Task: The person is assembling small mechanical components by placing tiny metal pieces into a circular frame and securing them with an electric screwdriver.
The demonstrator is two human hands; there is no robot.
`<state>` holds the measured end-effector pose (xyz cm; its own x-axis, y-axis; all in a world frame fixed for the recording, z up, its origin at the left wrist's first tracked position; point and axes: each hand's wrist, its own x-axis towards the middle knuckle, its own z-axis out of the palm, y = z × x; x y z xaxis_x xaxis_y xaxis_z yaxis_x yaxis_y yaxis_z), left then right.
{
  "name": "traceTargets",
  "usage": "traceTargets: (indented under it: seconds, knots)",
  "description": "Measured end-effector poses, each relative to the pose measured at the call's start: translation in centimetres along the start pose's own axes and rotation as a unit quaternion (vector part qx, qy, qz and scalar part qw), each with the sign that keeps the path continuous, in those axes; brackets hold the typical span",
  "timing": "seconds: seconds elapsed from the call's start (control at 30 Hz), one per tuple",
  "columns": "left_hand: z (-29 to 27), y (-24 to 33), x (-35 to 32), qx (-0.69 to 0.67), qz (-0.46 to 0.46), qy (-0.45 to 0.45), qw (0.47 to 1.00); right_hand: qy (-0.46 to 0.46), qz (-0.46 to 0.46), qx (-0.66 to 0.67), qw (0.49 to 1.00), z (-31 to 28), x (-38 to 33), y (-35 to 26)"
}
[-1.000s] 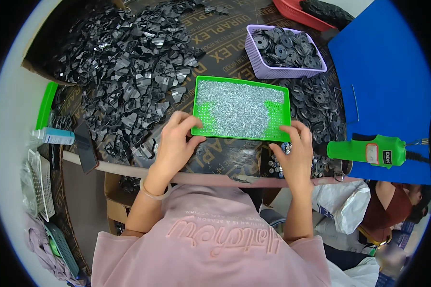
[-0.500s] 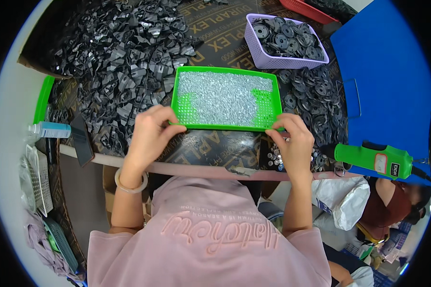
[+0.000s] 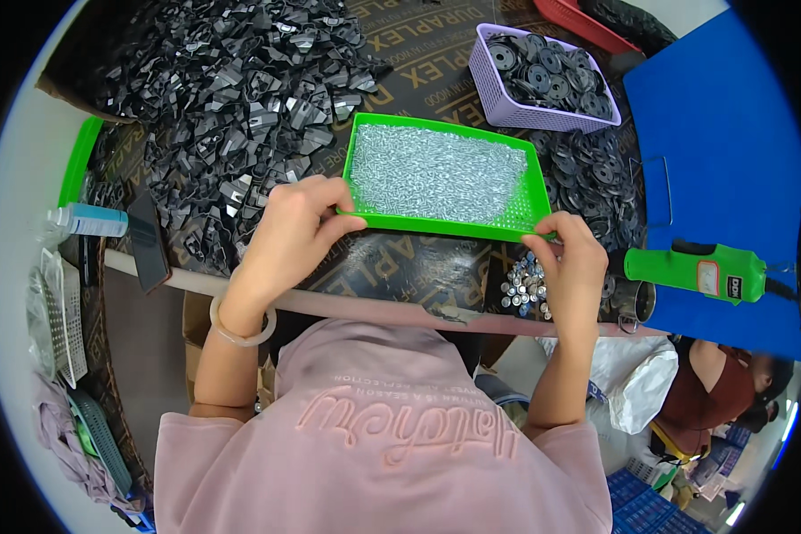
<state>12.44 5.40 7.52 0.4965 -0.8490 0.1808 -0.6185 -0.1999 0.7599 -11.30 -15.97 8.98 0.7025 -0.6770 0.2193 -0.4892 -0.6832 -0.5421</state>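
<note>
Between my hands is a shallow green basket (image 3: 436, 228) with perforated walls. A layer of small silvery metal pieces (image 3: 432, 173), perhaps screws, covers most of its bottom. My left hand (image 3: 304, 222) pinches the near left corner of the rim between thumb and fingers. The near right corner is pinched by my right hand (image 3: 571, 249). The basket tilts, its right side lying nearer to me than its left. Just below it, beside my right hand, lies a small heap of round shiny metal parts (image 3: 523, 283).
Dark angular plastic parts (image 3: 240, 116) are heaped at the left. Black discs (image 3: 587, 173) lie at the right, below a purple basket (image 3: 543, 118) of more discs. A green power screwdriver (image 3: 694, 271) and metal cup (image 3: 634, 301) sit at right. A phone (image 3: 147, 240) and bottle (image 3: 96, 220) are left.
The basket has shifted right and slightly away, and turned so its right side dips. The metal pieces have spread over the bare left end. Both hands moved with it.
</note>
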Motion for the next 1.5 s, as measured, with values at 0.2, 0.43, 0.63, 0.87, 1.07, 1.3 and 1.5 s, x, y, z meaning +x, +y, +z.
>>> traceTargets:
  seconds: [0.2, 0.43, 0.63, 0.87, 1.07, 1.3, 1.5]
  knots:
    - [-1.4, 0.2, 1.2, 0.018, 0.008, -0.015, 1.000, 0.044, -0.022, -0.014, 0.999, 0.1, -0.8, -0.9]
    - [-1.1, 0.2, 1.1, -0.003, -0.011, -0.033, 0.999, 0.006, -0.001, -0.025, 1.000, -0.9, -1.8, -1.5]
    - [2.8, -0.9, -1.3, 0.011, -0.006, -0.003, 1.000, 0.021, -0.069, -0.045, 0.996, -1.1, -1.6, -1.2]
    - [3.8, -1.3, -2.1, 0.019, -0.027, 0.034, 0.999, -0.226, 0.007, 0.336, 0.914, 3.5, 2.0, -0.7]
    - [4.2, -1.3, -2.6, 0.003, -0.029, 0.057, 0.998, -0.416, 0.086, 0.515, 0.744, 7.7, 4.6, -2.8]
    - [4.0, -1.6, -2.6, -0.004, -0.015, 0.047, 0.999, -0.494, 0.056, 0.512, 0.701, 11.2, 7.0, -3.5]
    - [3.8, -1.6, -2.5, -0.002, -0.006, 0.043, 0.999, -0.426, 0.007, 0.496, 0.757, 11.3, 7.5, -3.2]
